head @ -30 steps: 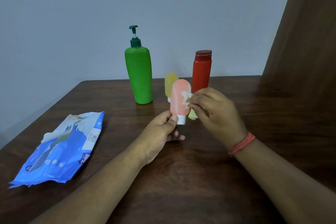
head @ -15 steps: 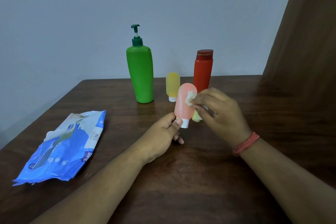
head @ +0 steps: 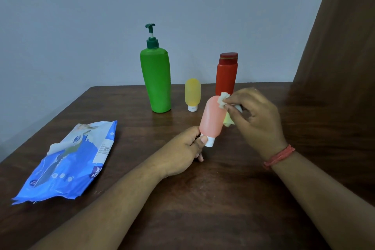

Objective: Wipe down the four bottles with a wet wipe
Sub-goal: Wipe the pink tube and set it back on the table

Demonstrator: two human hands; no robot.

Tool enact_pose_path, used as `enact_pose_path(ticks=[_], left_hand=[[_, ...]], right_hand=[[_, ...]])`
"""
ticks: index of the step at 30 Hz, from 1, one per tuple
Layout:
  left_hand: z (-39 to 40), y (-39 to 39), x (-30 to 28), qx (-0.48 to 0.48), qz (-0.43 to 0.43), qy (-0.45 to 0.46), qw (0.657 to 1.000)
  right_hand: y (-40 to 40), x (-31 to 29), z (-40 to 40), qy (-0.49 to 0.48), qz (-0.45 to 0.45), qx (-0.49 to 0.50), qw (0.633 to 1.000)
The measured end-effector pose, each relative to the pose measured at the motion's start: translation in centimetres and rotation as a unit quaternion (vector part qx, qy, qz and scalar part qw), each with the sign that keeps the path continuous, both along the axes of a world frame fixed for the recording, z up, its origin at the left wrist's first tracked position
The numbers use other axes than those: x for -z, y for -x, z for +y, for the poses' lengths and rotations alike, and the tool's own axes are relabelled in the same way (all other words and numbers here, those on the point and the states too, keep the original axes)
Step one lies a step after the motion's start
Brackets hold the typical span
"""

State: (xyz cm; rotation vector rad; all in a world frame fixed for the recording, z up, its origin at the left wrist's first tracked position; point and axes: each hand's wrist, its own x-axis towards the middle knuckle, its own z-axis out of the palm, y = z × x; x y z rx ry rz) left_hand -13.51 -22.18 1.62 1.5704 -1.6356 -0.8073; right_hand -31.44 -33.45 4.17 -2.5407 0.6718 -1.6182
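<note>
The wipe (head: 223, 100) has climbed to the rounded top of the pink bottle (head: 212, 119), up from mid-body a second ago, so this pass looks close to done. Right hand (head: 256, 119) pinches the wipe in its fingers; left hand (head: 183, 152) pinches the pink bottle at its white cap, tilted, off the tabletop (head: 203, 199). Behind the pink bottle stand the yellow bottle (head: 192, 93), red bottle (head: 226, 75) and green bottle (head: 156, 81), untouched. Wipe pack (head: 69, 162) lies well left of it.

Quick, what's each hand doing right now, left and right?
Left hand: pinches the pink bottle near its white cap, holding it up.
Right hand: pinches the wet wipe against the bottle's upper end.
</note>
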Motion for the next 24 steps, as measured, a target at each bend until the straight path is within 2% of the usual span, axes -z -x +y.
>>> enact_pose_path(ticks=[3, 7, 11, 13, 16, 17, 21, 22, 24], left_hand=[[-0.2, -0.3, 0.6, -0.023, 0.068, 0.013, 0.997], [-0.5, -0.5, 0.9, -0.066, 0.208, 0.029, 0.975], [-0.6, -0.4, 0.8, -0.045, 0.168, 0.016, 0.985], [-0.6, -0.2, 0.9, -0.043, 0.184, 0.017, 0.982], [-0.7, -0.1, 0.7, -0.061, 0.247, 0.026, 0.967], [-0.7, 0.0, 0.6, -0.064, 0.255, 0.027, 0.964], [-0.6, -0.2, 0.7, -0.049, 0.202, 0.017, 0.978], [-0.6, -0.2, 0.7, -0.047, 0.190, 0.014, 0.981], [-0.6, -0.2, 0.8, -0.050, 0.196, 0.017, 0.979]], right_hand=[[-0.3, 0.4, 0.3, -0.005, 0.028, -0.040, 0.999], [-1.2, 1.0, 0.8, 0.016, 0.140, -0.109, 0.984], [-1.2, 0.7, 0.8, 0.002, 0.054, -0.061, 0.997], [-1.0, 0.7, 0.9, -0.005, 0.074, -0.076, 0.994], [-1.0, 1.0, 0.9, -0.003, 0.174, -0.127, 0.977], [-1.0, 1.0, 0.9, 0.002, 0.183, -0.126, 0.975], [-1.0, 0.8, 0.7, -0.019, 0.079, -0.073, 0.994], [-1.0, 0.8, 0.7, -0.024, 0.067, -0.076, 0.995], [-1.0, 1.1, 0.7, -0.017, 0.099, -0.105, 0.989]])
